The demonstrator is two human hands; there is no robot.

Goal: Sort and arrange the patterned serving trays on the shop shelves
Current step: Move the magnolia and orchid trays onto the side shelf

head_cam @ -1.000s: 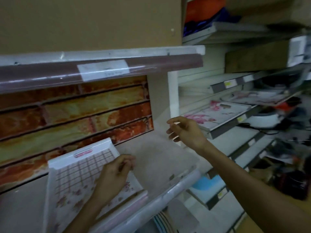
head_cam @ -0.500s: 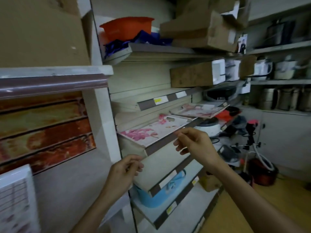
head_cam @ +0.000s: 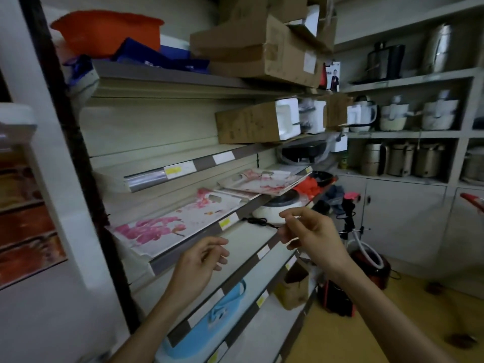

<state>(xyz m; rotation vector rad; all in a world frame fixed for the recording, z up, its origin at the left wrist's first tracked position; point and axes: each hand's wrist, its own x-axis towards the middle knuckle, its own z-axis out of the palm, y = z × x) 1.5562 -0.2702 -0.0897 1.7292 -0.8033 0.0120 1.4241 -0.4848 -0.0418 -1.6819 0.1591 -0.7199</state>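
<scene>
A white serving tray with pink flowers point(head_cam: 167, 226) lies flat on a middle shelf point(head_cam: 188, 247). A second tray with red blossoms point(head_cam: 264, 180) rests further right, overlapping the first tray's far end. My left hand point(head_cam: 199, 265) hovers just below the shelf's front edge, fingers loosely curled and empty. My right hand point(head_cam: 311, 234) is raised to the right of that edge, fingers apart, holding nothing. Neither hand touches a tray.
Cardboard boxes point(head_cam: 259, 43) and an orange tub point(head_cam: 110, 32) sit on the top shelf. A blue plastic item point(head_cam: 209, 320) lies on a lower shelf. A white cooker point(head_cam: 280, 206) stands beneath the trays. Metal pots point(head_cam: 403, 158) fill the right-hand shelves.
The view has swung right, away from the checked tray on the left shelf. My left hand let go of that tray, and both hands now hang in front of the flower-tray shelf.
</scene>
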